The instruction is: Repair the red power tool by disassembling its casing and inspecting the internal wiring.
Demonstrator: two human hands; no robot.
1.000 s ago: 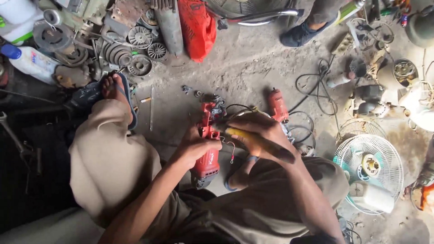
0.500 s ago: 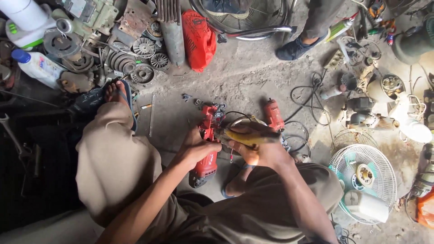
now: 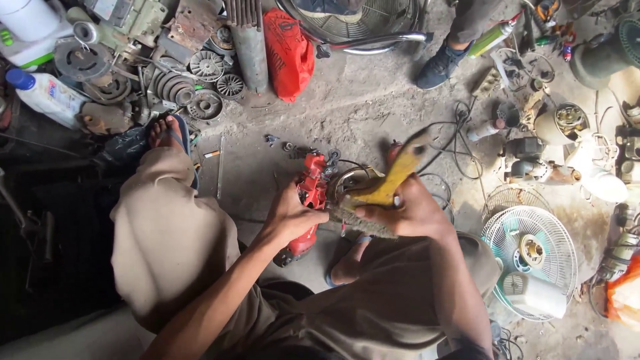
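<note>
I sit on a concrete floor with a red power tool [image 3: 308, 200] lying between my legs. My left hand [image 3: 290, 215] grips the middle of its red body. My right hand [image 3: 410, 215] holds a yellow-handled brush [image 3: 393, 181] by its handle, the bristled end down against the tool's round metal head [image 3: 352, 183]. The brush handle points up and to the right. Small loose screws and parts [image 3: 288, 145] lie on the floor just beyond the tool.
Metal pulleys and gears [image 3: 200, 83] are piled at upper left beside a white bottle [image 3: 47, 97]. A red bag [image 3: 288, 53] lies at the top. Another person's shoe [image 3: 437, 67] stands at upper right. A white fan [image 3: 530, 257] and motor parts [image 3: 560, 127] fill the right side.
The brush handle has swung up and to the right in my right hand. My left hand stays on the red tool. The view has shifted slightly downward.
</note>
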